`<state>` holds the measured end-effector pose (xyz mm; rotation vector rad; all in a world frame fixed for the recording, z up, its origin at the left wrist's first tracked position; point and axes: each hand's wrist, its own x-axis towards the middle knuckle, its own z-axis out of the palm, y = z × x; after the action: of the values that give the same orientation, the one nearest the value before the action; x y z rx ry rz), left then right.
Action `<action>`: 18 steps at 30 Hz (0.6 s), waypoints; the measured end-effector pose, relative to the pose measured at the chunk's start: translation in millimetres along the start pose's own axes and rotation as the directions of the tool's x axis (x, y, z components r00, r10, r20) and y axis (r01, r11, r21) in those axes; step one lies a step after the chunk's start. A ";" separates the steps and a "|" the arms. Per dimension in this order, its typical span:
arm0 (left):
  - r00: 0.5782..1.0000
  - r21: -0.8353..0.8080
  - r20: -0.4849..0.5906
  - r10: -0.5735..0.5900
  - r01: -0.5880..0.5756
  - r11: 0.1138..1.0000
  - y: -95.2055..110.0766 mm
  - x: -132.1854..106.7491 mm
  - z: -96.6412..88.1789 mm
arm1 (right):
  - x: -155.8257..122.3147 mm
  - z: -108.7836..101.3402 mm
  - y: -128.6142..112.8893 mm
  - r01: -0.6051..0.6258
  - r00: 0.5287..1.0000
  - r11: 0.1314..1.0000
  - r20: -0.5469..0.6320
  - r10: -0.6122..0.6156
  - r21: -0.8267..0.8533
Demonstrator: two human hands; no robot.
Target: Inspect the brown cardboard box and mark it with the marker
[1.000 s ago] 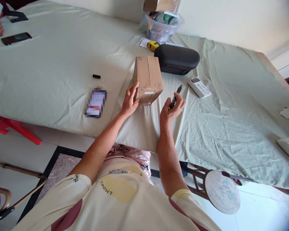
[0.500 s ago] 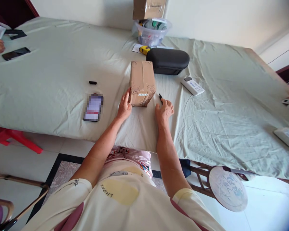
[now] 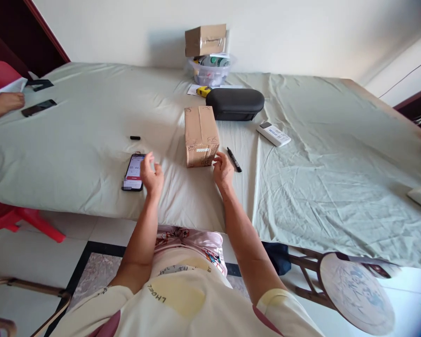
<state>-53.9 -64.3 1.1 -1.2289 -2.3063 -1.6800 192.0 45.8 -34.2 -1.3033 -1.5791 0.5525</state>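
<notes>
A small brown cardboard box (image 3: 200, 135) with pen marks and a white label stands on the green-sheeted table (image 3: 301, 154). A black marker (image 3: 234, 159) lies on the sheet just right of the box. My right hand (image 3: 223, 170) hovers empty between the box's near corner and the marker, fingers loosely apart. My left hand (image 3: 151, 175) is raised beside a lit smartphone (image 3: 134, 170), fingers spread, holding nothing. A black marker cap (image 3: 135, 138) lies farther back on the left.
Behind the box lie a black zip case (image 3: 235, 103), a yellow tape measure (image 3: 204, 91), a white remote (image 3: 272, 134), and a clear tub (image 3: 210, 71) topped by another carton. Another person's hand (image 3: 7, 100) and phone (image 3: 38, 107) are far left. A stool (image 3: 354, 292) stands right.
My right hand has laid the marker down beside the box and let go. My left hand left the box's side and moved left toward the smartphone.
</notes>
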 end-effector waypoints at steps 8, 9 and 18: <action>0.956 0.633 0.060 -0.287 0.186 0.751 -22.5 16.3 -89.6 | 2.9 -7.6 -10.4 -0.008 0.993 0.997 -0.117 0.017 0.073; 0.947 0.667 0.102 -0.306 0.163 0.727 -24.0 13.2 -91.6 | 2.5 -8.6 -12.8 -0.016 0.993 0.997 -0.117 0.024 0.074; 0.952 0.670 0.191 -0.239 0.051 0.740 -23.1 -10.3 -71.9 | 0.1 -19.5 -32.9 -0.066 0.983 0.978 -0.157 0.098 0.199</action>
<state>-89.8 -131.3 8.0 -1.1614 -2.8309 -0.5811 193.5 30.8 1.0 -1.2378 -1.3063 0.6167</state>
